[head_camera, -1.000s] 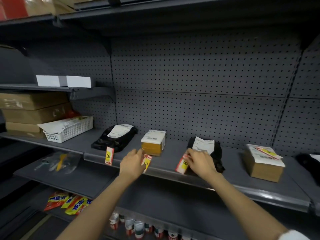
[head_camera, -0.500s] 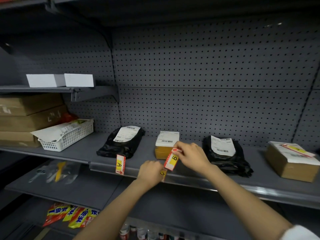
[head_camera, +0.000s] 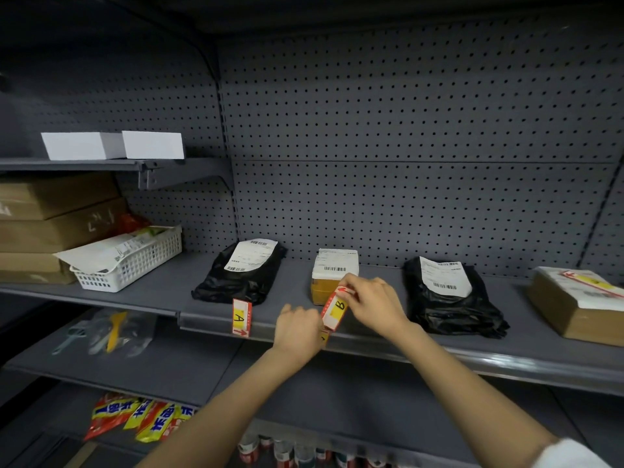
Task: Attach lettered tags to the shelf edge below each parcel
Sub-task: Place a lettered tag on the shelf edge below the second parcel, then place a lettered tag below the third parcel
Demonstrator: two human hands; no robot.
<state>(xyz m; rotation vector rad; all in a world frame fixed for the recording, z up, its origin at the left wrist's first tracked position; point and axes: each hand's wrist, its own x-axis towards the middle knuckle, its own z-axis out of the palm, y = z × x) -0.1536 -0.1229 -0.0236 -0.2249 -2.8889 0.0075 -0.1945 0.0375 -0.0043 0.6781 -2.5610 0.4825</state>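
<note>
Several parcels sit on the grey shelf (head_camera: pixel 439 349): a black bag (head_camera: pixel 243 275), a small yellow box (head_camera: pixel 332 270), a second black bag (head_camera: pixel 449 298) and a cardboard box (head_camera: pixel 577 302). A red-and-white tag marked A (head_camera: pixel 241 317) hangs on the shelf edge below the first bag. My right hand (head_camera: pixel 374 304) pinches a tag marked B (head_camera: pixel 336 309), tilted, in front of the yellow box. My left hand (head_camera: pixel 299 327) is closed around another tag (head_camera: pixel 324 337) at the shelf edge; only its yellow corner shows.
A white basket (head_camera: pixel 135 261) with papers and stacked cardboard boxes (head_camera: pixel 50 228) stand at the left. Two white boxes (head_camera: pixel 114 145) sit on a higher shelf. Snack packets (head_camera: pixel 141 417) and bottles (head_camera: pixel 287 450) lie on lower shelves. Pegboard forms the back wall.
My right hand has carried the B tag leftward from the second black bag to the front of the yellow box. The view has shifted right and slightly down.
</note>
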